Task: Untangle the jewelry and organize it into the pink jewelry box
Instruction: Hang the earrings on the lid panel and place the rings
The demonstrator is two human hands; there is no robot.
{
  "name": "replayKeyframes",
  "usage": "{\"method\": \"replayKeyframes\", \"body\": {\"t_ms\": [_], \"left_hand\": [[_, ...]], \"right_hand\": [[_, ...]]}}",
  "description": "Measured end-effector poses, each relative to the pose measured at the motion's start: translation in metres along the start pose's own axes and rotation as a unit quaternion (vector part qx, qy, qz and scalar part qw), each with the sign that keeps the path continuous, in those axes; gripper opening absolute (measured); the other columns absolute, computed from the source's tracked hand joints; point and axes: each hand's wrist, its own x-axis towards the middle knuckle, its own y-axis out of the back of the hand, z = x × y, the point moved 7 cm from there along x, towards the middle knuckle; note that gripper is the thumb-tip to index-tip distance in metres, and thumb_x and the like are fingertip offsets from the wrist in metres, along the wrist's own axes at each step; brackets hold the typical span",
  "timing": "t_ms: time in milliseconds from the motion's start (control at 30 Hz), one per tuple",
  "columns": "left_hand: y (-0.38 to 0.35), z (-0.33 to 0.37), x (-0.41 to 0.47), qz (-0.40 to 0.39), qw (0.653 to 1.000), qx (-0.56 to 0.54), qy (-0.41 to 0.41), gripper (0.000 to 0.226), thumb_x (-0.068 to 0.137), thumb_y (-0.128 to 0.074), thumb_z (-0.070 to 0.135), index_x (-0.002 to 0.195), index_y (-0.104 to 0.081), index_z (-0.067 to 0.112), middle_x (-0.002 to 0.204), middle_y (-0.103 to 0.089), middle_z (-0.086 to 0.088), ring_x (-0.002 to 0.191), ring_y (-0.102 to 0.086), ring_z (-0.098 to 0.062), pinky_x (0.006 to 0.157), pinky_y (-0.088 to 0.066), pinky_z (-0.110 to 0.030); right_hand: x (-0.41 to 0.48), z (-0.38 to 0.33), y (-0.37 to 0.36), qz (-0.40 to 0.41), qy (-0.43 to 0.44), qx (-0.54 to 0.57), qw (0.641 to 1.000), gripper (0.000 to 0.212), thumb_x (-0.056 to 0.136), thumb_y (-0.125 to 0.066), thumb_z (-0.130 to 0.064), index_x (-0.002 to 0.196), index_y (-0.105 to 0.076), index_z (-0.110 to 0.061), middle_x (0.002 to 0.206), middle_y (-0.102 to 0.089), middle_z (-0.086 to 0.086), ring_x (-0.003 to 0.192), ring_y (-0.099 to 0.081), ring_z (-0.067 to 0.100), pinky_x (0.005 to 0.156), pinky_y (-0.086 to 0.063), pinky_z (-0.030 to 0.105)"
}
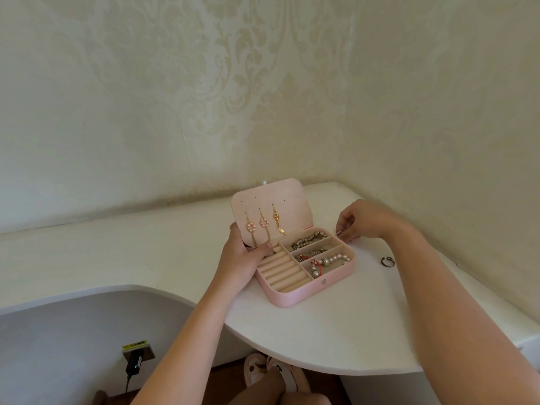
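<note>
The pink jewelry box (292, 299) is set open on the table (350, 331), with bead bracelets (309, 241) laid in its right compartments and earrings (264, 223) hung in its lid. Such pieces are judged light, limp and easily snagged, and best lifted by the clasp. The box's left edge is gripped by the left hand (239, 258), a small metal piece (339, 233) seems pinched in the right hand (358, 220), and a ring (388, 261) is left nearby.
</note>
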Motion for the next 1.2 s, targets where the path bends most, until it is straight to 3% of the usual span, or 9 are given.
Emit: {"method": "replayKeyframes", "body": {"t_ms": [133, 233, 367, 500, 600, 767, 900, 1100, 1200], "left_hand": [[0.001, 0.000, -0.001, 0.002, 1.000, -0.013, 0.001, 0.041, 0.080, -0.067, 0.007, 0.116, -0.048, 0.012, 0.093, -0.062, 0.009, 0.081, -0.059, -0.001, 0.058, -0.042, -0.007], [0.001, -0.002, 0.000, 0.001, 1.000, -0.030, 0.008, 0.035, 0.083, -0.063, 0.007, 0.114, -0.049, 0.013, 0.094, -0.064, 0.008, 0.081, -0.062, -0.003, 0.067, -0.044, -0.018], [0.002, -0.005, 0.002, 0.013, 0.999, -0.050, 0.013, 0.028, 0.086, -0.059, 0.006, 0.111, -0.050, 0.015, 0.094, -0.065, 0.005, 0.082, -0.063, -0.006, 0.072, -0.047, -0.024], [0.003, -0.005, 0.003, 0.016, 0.999, -0.030, 0.009, 0.033, 0.084, -0.057, 0.006, 0.114, -0.051, 0.016, 0.100, -0.065, 0.004, 0.091, -0.063, -0.012, 0.077, -0.048, -0.029], [0.004, -0.007, 0.003, 0.016, 0.999, -0.033, 0.013, 0.036, 0.082, -0.060, 0.006, 0.116, -0.052, 0.016, 0.101, -0.066, 0.004, 0.091, -0.064, -0.011, 0.074, -0.048, -0.026], [0.003, -0.008, 0.003, 0.014, 0.998, -0.050, 0.019, 0.040, 0.078, -0.068, 0.015, 0.114, -0.053, 0.018, 0.099, -0.067, 0.007, 0.090, -0.065, -0.010, 0.071, -0.047, -0.024], [0.003, -0.007, 0.002, 0.015, 0.998, -0.060, 0.021, 0.037, 0.080, -0.069, 0.014, 0.113, -0.053, 0.019, 0.099, -0.067, 0.007, 0.090, -0.065, -0.009, 0.072, -0.048, -0.023], [0.004, -0.007, 0.002, 0.011, 0.998, -0.057, 0.024, 0.037, 0.080, -0.068, 0.012, 0.113, -0.053, 0.020, 0.102, -0.067, 0.006, 0.091, -0.064, -0.008, 0.073, -0.047, -0.023], [0.004, -0.007, 0.001, 0.007, 0.998, -0.062, 0.025, 0.038, 0.079, -0.063, 0.010, 0.115, -0.053, 0.019, 0.104, -0.067, 0.004, 0.094, -0.064, -0.011, 0.077, -0.049, -0.028]], "right_hand": [[-0.008, -0.025, 0.022, 0.106, 0.062, 0.143, 0.982, 0.012, 0.070, -0.078, 0.000, 0.076, -0.074, -0.009, 0.058, -0.068, 0.001, 0.051, -0.061, 0.007, 0.061, -0.053, 0.016], [-0.019, -0.063, 0.011, 0.075, 0.130, 0.203, 0.968, 0.017, 0.075, -0.072, 0.003, 0.088, -0.074, -0.008, 0.060, -0.070, -0.003, 0.050, -0.060, 0.004, 0.057, -0.052, 0.014], [-0.030, -0.102, -0.031, -0.022, 0.197, 0.169, 0.966, 0.012, 0.075, -0.074, 0.001, 0.083, -0.075, -0.008, 0.074, -0.068, 0.009, 0.058, -0.061, 0.008, 0.063, -0.053, 0.018], [-0.032, -0.113, -0.063, -0.089, 0.189, 0.120, 0.970, 0.008, 0.078, -0.072, -0.001, 0.085, -0.072, -0.003, 0.061, -0.068, -0.003, 0.056, -0.063, 0.006, 0.061, -0.052, 0.016], [-0.032, -0.114, -0.070, -0.117, 0.191, 0.148, 0.963, 0.007, 0.081, -0.068, 0.001, 0.088, -0.066, 0.000, 0.071, -0.070, 0.003, 0.066, -0.066, 0.014, 0.068, -0.056, 0.023], [-0.035, -0.120, -0.066, -0.082, 0.230, 0.104, 0.964, 0.010, 0.079, -0.072, -0.005, 0.088, -0.070, -0.008, 0.075, -0.068, -0.003, 0.069, -0.057, 0.005, 0.070, -0.048, 0.019], [-0.034, -0.118, -0.068, -0.093, 0.222, 0.118, 0.964, 0.018, 0.084, -0.065, -0.002, 0.098, -0.073, -0.010, 0.087, -0.068, 0.002, 0.076, -0.062, 0.008, 0.076, -0.054, 0.025], [-0.035, -0.119, -0.062, -0.063, 0.230, 0.101, 0.966, 0.014, 0.076, -0.075, -0.006, 0.086, -0.076, -0.015, 0.089, -0.065, 0.006, 0.074, -0.057, 0.002, 0.074, -0.046, 0.016], [-0.034, -0.116, -0.059, -0.047, 0.210, 0.084, 0.973, 0.012, 0.074, -0.076, -0.005, 0.083, -0.076, -0.013, 0.079, -0.070, 0.005, 0.068, -0.060, 0.004, 0.068, -0.046, 0.015]]}}
